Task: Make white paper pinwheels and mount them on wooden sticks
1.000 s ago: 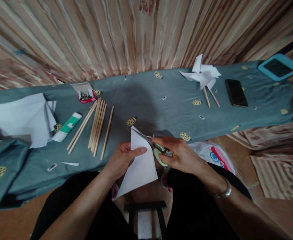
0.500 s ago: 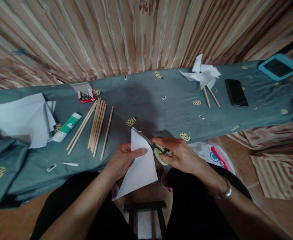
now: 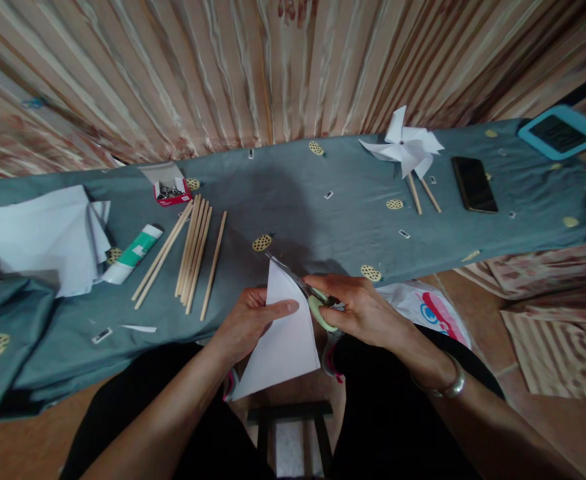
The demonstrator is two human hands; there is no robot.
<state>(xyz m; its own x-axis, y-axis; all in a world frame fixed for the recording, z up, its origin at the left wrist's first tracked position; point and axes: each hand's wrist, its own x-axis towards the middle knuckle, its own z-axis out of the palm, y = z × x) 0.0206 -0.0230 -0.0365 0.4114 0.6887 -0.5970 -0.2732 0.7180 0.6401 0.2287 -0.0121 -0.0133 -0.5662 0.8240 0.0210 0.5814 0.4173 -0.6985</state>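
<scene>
Low in the frame, the left hand (image 3: 245, 323) pinched the paper (image 3: 283, 333); the right hand (image 3: 360, 310) gripped scissors (image 3: 317, 307). A slip could nick that thumb.

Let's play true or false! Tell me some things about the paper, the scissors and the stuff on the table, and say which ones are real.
1. The left hand holds a white folded paper. True.
2. The right hand holds a pencil. False: it holds green-handled scissors.
3. A white paper pinwheel lies on the table. True.
4. The wooden sticks stand in a cup. False: they lie flat on the table.
5. The dark phone lies beside the pinwheel. True.
</scene>
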